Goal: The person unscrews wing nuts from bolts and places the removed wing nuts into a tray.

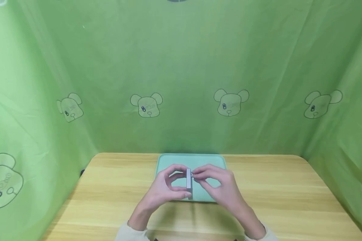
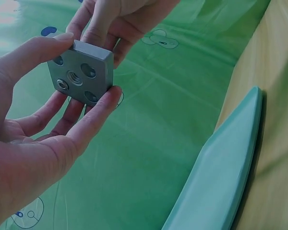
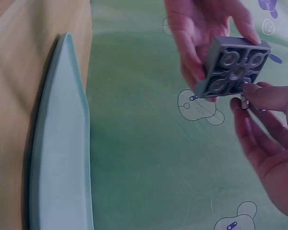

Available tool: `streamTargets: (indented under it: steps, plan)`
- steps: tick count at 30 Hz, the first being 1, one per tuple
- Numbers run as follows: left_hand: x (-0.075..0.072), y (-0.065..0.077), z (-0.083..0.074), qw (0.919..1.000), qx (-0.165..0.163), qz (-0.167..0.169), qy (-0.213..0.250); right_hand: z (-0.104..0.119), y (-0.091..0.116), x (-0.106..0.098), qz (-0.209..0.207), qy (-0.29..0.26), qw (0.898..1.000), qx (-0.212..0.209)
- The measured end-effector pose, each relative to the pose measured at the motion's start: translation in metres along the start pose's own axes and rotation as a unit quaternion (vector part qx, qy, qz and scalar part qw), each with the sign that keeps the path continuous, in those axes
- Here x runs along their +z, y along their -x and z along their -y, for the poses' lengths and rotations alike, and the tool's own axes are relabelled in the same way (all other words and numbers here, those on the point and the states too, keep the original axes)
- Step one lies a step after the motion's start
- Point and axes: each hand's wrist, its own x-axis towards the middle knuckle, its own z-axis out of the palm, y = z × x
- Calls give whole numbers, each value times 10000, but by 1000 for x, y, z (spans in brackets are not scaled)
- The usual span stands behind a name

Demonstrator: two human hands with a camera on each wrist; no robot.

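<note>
My left hand holds a square grey metal plate upright by its edges, thumb on one side and fingers on the other. In the left wrist view the plate's flat face has a threaded centre hole and corner holes, with a round screw head in one corner. The ribbed back faces my right hand. Between thumb and fingertips, that hand pinches a small shiny metal part at a corner of the back. The fingers partly cover this part, and I cannot tell whether it is a nut or the screw's end.
A mint-green tray lies on the wooden table beneath and behind the hands. Green curtains printed with bear heads hang behind the table and along both sides.
</note>
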Motion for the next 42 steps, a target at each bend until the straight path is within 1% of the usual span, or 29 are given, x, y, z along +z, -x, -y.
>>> streamTargets:
  steps: [2,4,6,8,10,11,13,15,17,19,21,24,26,27,28,30,32,34,38,42]
  plan:
    - [0,0,1,10000,-37,8,41,-3,1,2,-97,53,9992,-395]
    - [0,0,2,10000,-19,21,60,-6,2,3,-174,45,9980,-613]
    - [0,0,3,10000,34,22,52,-7,3,4,-212,32,9978,-628]
    - [0,-1,4,10000,91,8,33,-7,3,4,-200,43,9983,-551]
    - [0,-1,5,9999,104,-4,41,-6,4,3,-130,71,9991,-400]
    - [0,-1,5,9999,102,-7,44,-5,4,2,-67,54,9996,-251]
    - [0,-1,5,10000,92,-6,31,-3,5,-1,93,-121,9997,164]
    - [0,-1,5,9999,119,-14,-39,-1,6,-5,233,-492,9961,691]
    - [0,-1,5,9997,173,-29,-170,0,7,-9,235,-917,9860,1373]
    - [0,-1,5,9992,265,-21,-283,0,7,-12,138,-1382,9691,2039]
    - [0,-1,6,9986,333,-10,-410,-2,8,-14,14,-1700,9464,2747]
    - [0,-2,8,9973,429,52,-598,-5,8,-14,18,-2098,9064,3667]
    - [0,-2,8,9958,487,81,-772,-6,8,-14,148,-2267,8838,4091]
    - [0,-2,9,9948,525,89,-871,-7,8,-14,219,-2354,8745,4235]
    - [0,-2,9,9936,569,93,-970,-8,8,-14,296,-2452,8668,4332]
    - [0,-1,9,9913,621,88,-1158,-9,8,-13,421,-2580,8558,4464]
    - [1,-1,9,9889,660,85,-1330,-9,9,-12,495,-2695,8494,4510]
    - [1,-1,9,9868,660,82,-1474,-9,10,-11,540,-2763,8472,4506]
    - [3,-1,10,9844,628,69,-1645,-11,12,-10,585,-2738,8520,4424]
    - [3,-1,10,9839,568,53,-1694,-13,13,-10,579,-2645,8579,4367]
